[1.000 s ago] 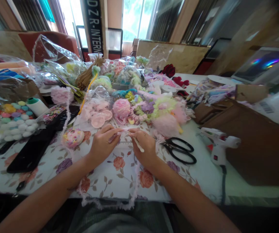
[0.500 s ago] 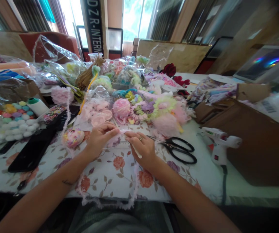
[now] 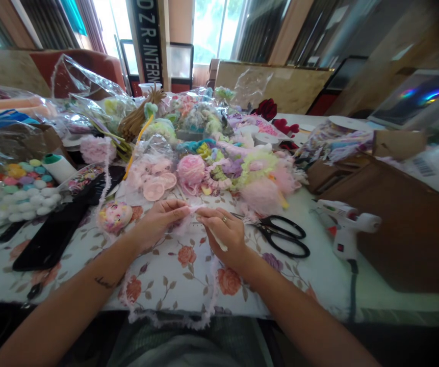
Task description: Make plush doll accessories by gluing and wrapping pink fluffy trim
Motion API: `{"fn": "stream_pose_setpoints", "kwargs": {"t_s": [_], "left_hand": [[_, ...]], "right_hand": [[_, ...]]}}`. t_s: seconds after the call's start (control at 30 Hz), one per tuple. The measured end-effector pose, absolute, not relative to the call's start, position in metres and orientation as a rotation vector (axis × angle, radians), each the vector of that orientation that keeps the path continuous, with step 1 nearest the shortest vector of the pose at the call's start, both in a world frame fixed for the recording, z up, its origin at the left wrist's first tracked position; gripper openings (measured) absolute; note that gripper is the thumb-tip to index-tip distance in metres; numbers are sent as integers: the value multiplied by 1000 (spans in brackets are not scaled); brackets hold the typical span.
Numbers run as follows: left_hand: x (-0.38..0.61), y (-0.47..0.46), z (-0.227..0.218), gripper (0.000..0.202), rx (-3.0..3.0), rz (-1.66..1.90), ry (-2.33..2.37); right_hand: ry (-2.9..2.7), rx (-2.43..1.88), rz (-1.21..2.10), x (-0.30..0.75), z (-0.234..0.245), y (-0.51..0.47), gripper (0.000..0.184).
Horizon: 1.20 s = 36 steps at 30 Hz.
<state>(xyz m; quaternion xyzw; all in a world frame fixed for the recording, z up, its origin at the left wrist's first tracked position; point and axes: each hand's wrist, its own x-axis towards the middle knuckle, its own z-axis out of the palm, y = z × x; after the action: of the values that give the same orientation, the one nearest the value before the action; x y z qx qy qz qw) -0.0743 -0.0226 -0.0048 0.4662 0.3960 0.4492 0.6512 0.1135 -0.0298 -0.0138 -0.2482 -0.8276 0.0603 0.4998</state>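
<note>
My left hand [image 3: 157,222] and my right hand [image 3: 223,233] meet over the flowered tablecloth [image 3: 188,275]. Both pinch a fluffy pink trim [image 3: 190,213] between thumb and fingers. The trim hangs down in a long loop [image 3: 168,318] over the table's front edge. My right hand also holds a thin white stick [image 3: 217,239] against the palm, and it wears a ring. A round pink doll face [image 3: 114,215] lies just left of my left hand.
Black scissors [image 3: 285,235] and a white glue gun [image 3: 344,227] lie to the right, beside a brown cardboard box [image 3: 403,214]. Pastel pompoms and yarn flowers [image 3: 219,168] pile behind the hands. A tray of coloured balls [image 3: 13,191] and a black strip [image 3: 58,229] sit left.
My left hand has turned slightly and drawn nearer the right hand, bunching the trim between them. The right hand has shifted a little left, its ring showing.
</note>
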Motion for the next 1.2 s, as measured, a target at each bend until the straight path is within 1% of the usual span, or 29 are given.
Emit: {"fn": "stream_pose_setpoints", "kwargs": {"t_s": [0.13,0.27,0.43,0.5,0.6,0.73,0.83,0.93,1.0,1.07,1.2], "left_hand": [[-73,-23,-7,32,1175,1055,986],[-71,-26,-4,31,1332,1100,1097],[-70,-28,-1,23,1694,1216,1273],[-70,-29,-2,19,1868,1297,1309],[-69,-31,-2,17,2023,1377,1300],[-67,-34,-1,16,2077,1416,1311],[-68,-34,0,15,2050,1439,1329],[-68,-32,1,15,1986,1418,1343],[-69,-32,1,16,1937,1355,1341],[-69,-31,1,18,1884,1289,1340],[-68,-32,0,23,1796,1278,1346]], "right_hand": [[-1768,-784,462,106,-12,-30,7],[-1539,-906,872,101,-5,-30,19],[-1243,-921,1398,99,-3,-27,30],[-1142,-904,1535,99,-2,-26,33],[-1075,-883,1655,100,0,-25,34],[-1079,-867,1698,101,0,-25,33],[-1098,-885,1640,101,-2,-24,32],[-1177,-902,1481,103,-3,-22,28],[-1318,-917,1328,105,-2,-21,24],[-1485,-924,1197,106,0,-21,23],[-1603,-942,1092,106,4,-23,20]]}}
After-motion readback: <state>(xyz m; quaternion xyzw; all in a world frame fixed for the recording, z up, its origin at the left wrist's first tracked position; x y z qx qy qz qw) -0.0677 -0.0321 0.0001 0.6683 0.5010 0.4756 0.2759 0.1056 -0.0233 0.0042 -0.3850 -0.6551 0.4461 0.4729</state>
